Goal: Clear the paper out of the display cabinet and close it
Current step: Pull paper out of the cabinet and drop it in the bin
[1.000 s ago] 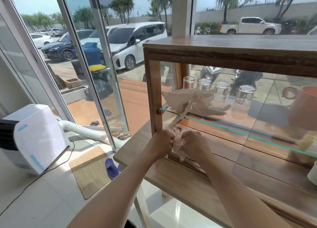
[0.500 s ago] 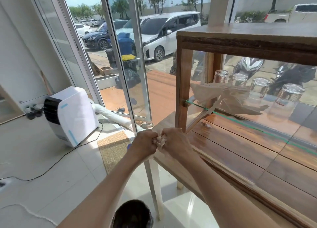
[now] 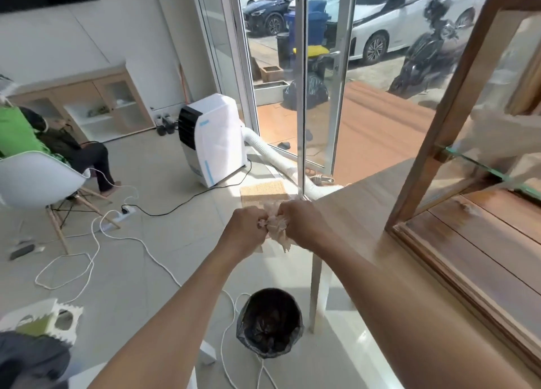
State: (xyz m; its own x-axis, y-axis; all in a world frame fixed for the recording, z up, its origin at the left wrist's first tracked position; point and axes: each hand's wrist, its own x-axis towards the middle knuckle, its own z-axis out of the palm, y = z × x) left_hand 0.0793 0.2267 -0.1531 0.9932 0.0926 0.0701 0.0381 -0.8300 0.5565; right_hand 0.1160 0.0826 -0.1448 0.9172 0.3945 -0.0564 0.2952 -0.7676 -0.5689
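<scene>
Paper: crumpled, pale beige wad, pinched between both hands out in front of the body, off the left edge of the counter and over the floor. Ragged ends stick out above and below the grip.

Left hand: fist closed around the left side of the wad, knuckles up, forearm running in from the lower left, nearly straight at the elbow.

Right hand: fist closed around the right side of the wad, back of the hand up, forearm running in from the lower right, crossing over the counter's edge. The two fists are almost touching, with only the paper between them.

Bin: round, lined with a dark bag, standing on the floor below the hands and nearer the body, just beside the counter's white leg.

Display cabinet: wooden frame with glass, sitting on the counter at the right. Front looks open; the glass shelf edge shows green. A pale shape on the shelf is too blurred to name.

Surroundings: white portable cooler with hose by the glass door; white cables trailing across the floor; a seated person in a green top on a white chair at far left.
</scene>
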